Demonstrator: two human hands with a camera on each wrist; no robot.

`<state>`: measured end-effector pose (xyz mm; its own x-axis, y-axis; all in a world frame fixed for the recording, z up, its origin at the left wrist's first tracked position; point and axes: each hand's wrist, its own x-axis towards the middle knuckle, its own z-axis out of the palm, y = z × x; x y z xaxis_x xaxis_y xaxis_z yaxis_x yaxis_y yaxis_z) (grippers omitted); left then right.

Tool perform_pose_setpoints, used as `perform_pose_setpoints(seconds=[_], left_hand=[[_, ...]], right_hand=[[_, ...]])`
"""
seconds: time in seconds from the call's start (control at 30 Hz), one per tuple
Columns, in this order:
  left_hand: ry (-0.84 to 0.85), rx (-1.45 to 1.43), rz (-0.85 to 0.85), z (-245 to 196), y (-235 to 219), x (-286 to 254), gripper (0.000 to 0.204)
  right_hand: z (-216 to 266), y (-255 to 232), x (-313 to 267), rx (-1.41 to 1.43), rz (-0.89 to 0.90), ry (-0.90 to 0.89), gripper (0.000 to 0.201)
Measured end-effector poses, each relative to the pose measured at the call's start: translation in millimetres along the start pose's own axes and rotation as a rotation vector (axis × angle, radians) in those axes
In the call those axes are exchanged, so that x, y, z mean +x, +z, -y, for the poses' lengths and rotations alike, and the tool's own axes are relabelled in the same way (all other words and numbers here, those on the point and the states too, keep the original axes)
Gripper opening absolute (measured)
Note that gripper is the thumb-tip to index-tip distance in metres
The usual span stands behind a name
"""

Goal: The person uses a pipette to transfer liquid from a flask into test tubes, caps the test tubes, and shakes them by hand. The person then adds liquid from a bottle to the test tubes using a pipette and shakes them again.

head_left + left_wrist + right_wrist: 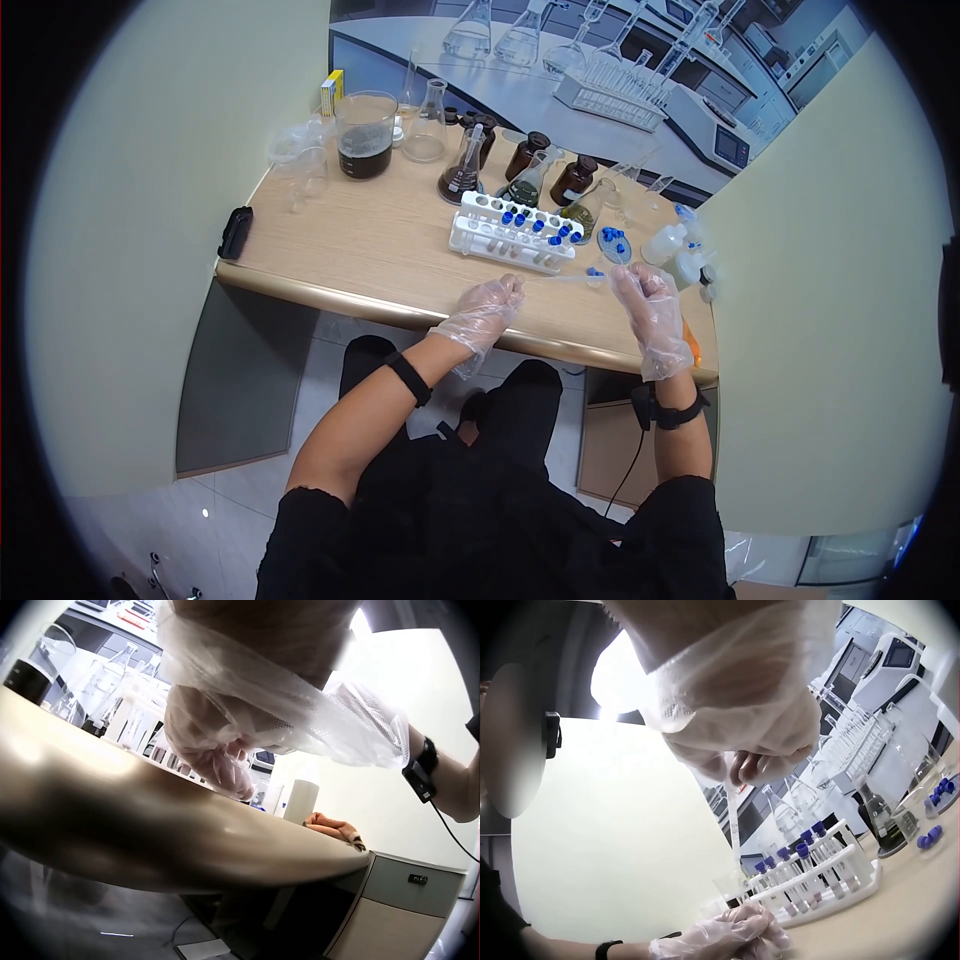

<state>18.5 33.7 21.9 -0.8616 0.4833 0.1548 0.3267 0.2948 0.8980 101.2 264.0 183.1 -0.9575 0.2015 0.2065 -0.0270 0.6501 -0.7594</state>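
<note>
My gloved right hand (652, 308) pinches a slim translucent plastic dropper (733, 814). Its stem points toward my gloved left hand (484, 312), whose fingers are curled near the desk's front edge; I cannot tell whether they hold anything. Just beyond the hands stands a white test tube rack (510, 243). Several blue-capped test tubes (804, 862) stand in it, with a little pinkish content low in them. Loose blue caps (930, 838) lie on the desk, and more sit in a round dish (614, 257) right of the rack.
Behind the rack are conical flasks (461, 178) with dark liquids and brown bottles (527, 157). A large beaker (365, 150) of dark liquid stands at the back left. White plastic bottles (664, 245) and an orange cloth (334, 828) are at the right edge.
</note>
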Motion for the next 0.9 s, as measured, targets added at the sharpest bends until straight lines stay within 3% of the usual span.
perform_pose_setpoints(seconds=[0.33,0.67,0.77,0.9], left_hand=[[0.024,-0.081,0.001,6.5,2.2,-0.8,0.015],[0.045,-0.085,0.009,10.9,4.3,2.5,0.012],[0.024,-0.085,0.015,2.9,-0.3,-0.6,0.012],[0.009,-0.108,0.01,3.9,1.3,0.0,0.013]], right_hand=[[4.4,3.4,-0.6,-0.096,0.011,-0.201,0.033],[4.7,6.4,-1.9,-0.308,-0.121,-0.238,0.036],[13.3,6.5,-4.6,-0.359,-0.09,-0.16,0.038],[14.9,9.4,-7.6,-0.367,-0.124,-0.287,0.038]])
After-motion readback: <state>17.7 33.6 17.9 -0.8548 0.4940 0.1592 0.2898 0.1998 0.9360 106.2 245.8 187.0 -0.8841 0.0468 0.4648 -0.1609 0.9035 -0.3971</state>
